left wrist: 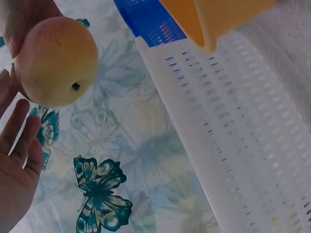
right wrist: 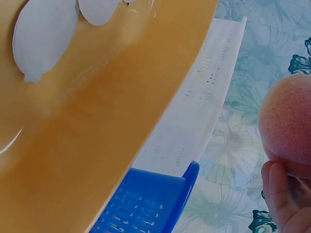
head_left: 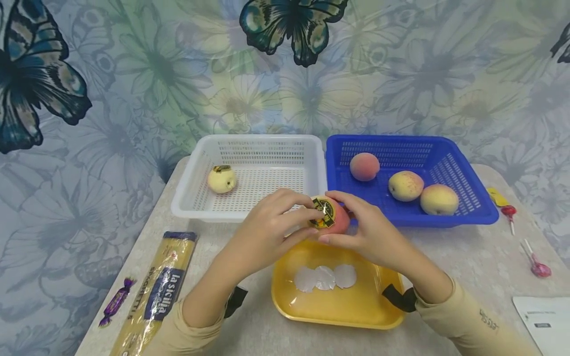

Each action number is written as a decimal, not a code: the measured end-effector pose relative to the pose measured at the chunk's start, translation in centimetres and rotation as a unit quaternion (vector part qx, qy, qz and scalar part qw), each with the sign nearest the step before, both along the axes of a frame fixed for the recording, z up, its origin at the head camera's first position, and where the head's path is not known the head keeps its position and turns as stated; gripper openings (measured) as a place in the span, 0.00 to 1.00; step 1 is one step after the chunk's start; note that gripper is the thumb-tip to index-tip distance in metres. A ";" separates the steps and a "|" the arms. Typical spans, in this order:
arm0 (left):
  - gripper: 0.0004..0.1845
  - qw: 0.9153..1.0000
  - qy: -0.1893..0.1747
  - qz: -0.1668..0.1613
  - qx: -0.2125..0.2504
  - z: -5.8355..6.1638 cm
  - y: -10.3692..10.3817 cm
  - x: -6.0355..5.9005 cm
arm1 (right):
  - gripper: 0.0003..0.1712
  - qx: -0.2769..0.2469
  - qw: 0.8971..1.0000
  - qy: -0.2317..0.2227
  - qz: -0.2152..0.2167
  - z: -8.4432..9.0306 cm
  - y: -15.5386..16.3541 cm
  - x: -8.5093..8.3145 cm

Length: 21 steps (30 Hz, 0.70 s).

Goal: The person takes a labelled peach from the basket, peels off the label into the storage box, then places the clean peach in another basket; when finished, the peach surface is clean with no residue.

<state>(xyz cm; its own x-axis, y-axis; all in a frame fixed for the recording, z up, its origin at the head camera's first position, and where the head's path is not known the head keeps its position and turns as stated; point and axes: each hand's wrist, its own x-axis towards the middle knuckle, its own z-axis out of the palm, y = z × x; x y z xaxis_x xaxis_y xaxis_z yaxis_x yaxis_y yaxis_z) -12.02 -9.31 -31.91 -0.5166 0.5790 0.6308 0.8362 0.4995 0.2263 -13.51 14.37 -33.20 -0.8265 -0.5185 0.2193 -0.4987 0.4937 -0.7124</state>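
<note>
1. Head view: held a peach point(head_left: 333, 219) with a sticker point(head_left: 323, 211) above the yellow tray point(head_left: 338, 309).
2. Right hand point(head_left: 371, 232) gripped the peach.
3. Left hand point(head_left: 271, 230) pinched the sticker against it.

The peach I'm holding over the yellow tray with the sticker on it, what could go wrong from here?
The peach is held in the air only by fingertips of the left hand and right hand, so it might slip and drop onto the yellow tray. The sticker looks partly lifted at one side, so it could crease or peel. Pressing hard on it might bruise the soft fruit.
</note>
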 end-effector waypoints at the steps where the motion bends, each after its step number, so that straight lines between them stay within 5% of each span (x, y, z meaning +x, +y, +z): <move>1: 0.11 1.000 0.001 -0.002 -0.002 -0.1 0.1 0.0 | 0.41 -0.001 1.000 -0.003 0.002 0.0 0.0 0.0; 13: 0.09 0.999 0.031 -0.011 0.018 -0.4 0.4 -0.3 | 0.44 0.003 1.000 -0.005 0.004 -0.8 0.2 0.2; 21: 0.04 0.993 0.075 0.062 0.073 -0.6 1.1 -0.9 | 0.44 -0.002 1.000 -0.026 -0.001 -1.4 0.5 0.4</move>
<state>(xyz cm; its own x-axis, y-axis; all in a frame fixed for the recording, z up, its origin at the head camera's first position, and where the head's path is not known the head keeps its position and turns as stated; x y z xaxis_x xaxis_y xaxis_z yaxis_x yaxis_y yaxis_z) -12.87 -8.19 -32.52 -0.4725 0.4130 0.7786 0.8001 0.5714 0.1825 -13.14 14.82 -34.60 -0.8379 -0.5160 0.1777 -0.4598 0.4919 -0.7393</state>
